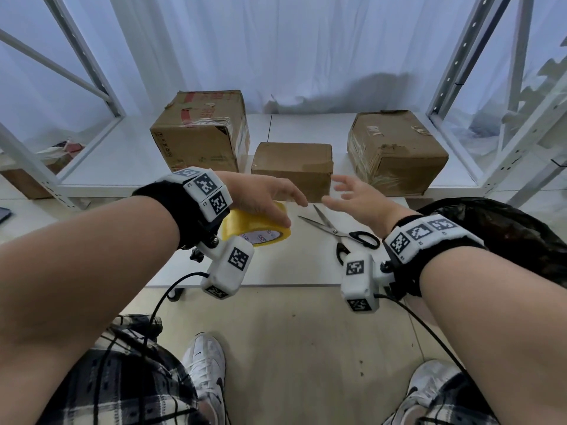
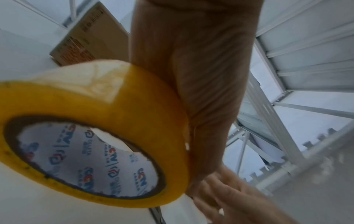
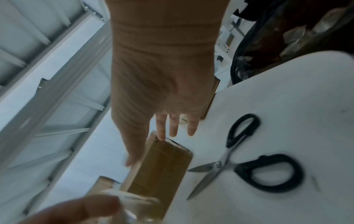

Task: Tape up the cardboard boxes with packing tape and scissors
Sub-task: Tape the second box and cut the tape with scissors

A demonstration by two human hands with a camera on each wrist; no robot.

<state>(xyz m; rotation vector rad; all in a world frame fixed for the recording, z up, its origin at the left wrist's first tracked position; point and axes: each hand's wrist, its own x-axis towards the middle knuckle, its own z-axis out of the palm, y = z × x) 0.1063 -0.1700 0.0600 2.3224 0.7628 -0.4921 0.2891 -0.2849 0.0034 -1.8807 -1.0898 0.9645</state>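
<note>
Yellow tape roll (image 1: pixel 257 230) sits under the left hand's (image 1: pixel 260 197) grip.

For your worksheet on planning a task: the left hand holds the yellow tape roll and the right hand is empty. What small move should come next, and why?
Probably the right hand, open, should draw the small middle box closer. The left hand already grips the tape roll, and the scissors lie unused on the table.

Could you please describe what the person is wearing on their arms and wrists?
Both forearms are bare. The left wrist band and the right wrist band are black, topped with white blocks bearing black square markers. A white camera module hangs under each wrist, trailing a black cable.
</note>
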